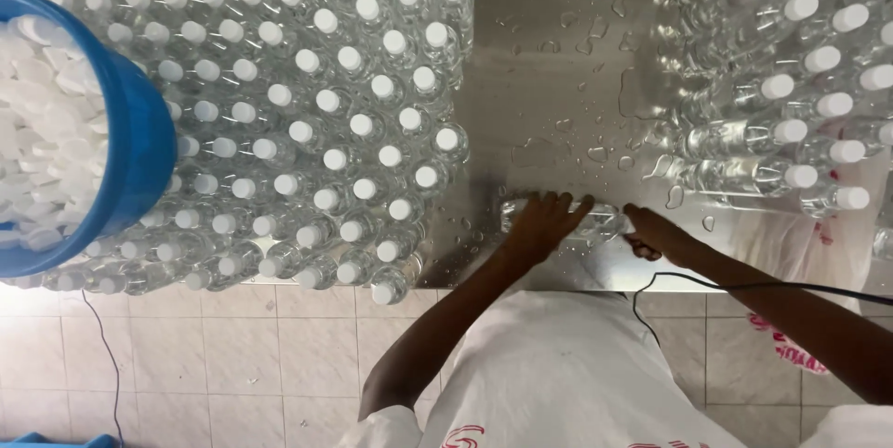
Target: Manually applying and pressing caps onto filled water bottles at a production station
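A clear plastic bottle (600, 216) lies on its side on the wet steel table (549, 57), near the front edge. My left hand (539, 225) is laid over its body, fingers spread across it. My right hand (656, 234) is closed around the bottle's cap end, which the fingers hide. To the left stands a dense block of upright clear bottles with white caps (307, 122). On the right, more capped bottles (791, 85) lie stacked on their sides.
A blue tub of loose white caps (139, 141) sits among the standing bottles at far left. Water drops dot the bare steel strip in the middle. A thin black cable (744, 285) runs past my right forearm. Tiled floor (233, 355) lies below the table edge.
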